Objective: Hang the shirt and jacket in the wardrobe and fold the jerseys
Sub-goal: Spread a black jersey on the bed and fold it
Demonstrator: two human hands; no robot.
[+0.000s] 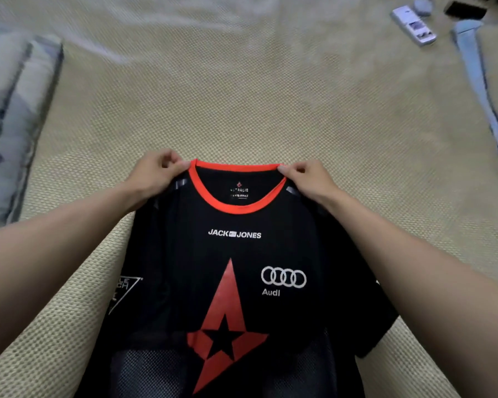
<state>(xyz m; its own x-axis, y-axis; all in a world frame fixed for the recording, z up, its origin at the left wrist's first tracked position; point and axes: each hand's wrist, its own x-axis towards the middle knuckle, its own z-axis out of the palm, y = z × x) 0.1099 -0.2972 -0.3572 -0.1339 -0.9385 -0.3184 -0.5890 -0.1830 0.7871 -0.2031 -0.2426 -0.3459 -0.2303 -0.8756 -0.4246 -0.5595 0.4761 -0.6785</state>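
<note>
A black jersey (230, 251) with a red collar, a red star emblem and white sponsor logos is spread front side up over the beige woven mat. My left hand (156, 173) pinches its left shoulder right beside the collar. At the other end of the collar, my right hand (305, 179) pinches the right shoulder. Both forearms reach in from the lower corners. The jersey's hem runs out of the bottom of the view.
The beige woven mat (242, 104) covers the surface ahead. A pale folded blanket or pillow (15, 110) lies at the left edge. Light blue cloth (477, 79) runs down the right edge. Small items, including a white device (414, 25), sit at the far right corner.
</note>
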